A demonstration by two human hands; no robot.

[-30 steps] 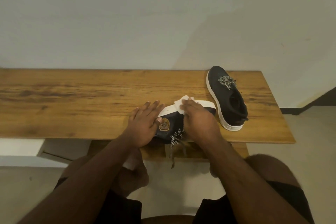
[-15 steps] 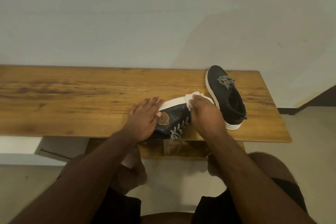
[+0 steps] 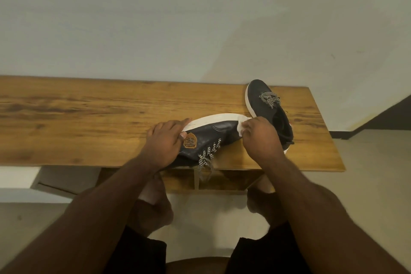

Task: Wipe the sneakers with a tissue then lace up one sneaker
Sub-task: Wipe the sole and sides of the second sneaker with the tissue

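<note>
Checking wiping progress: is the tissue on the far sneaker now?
No, the right hand presses the tissue against the toe of the near sneaker; the far sneaker lies untouched.

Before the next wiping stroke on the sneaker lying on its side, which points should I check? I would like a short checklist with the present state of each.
1. Left hand steadies the tilted sneaker at its heel end: ok.
2. Right hand pinches the tissue: ok.
3. Tissue touches the sneaker near the toe: ok.
4. Sneaker fully supported on the table: not ok, its laces hang over the front edge.
5. Second sneaker out of the stroke's way: cannot tell, it lies just behind the right hand.
6. Tissue clean enough: cannot tell.
</note>
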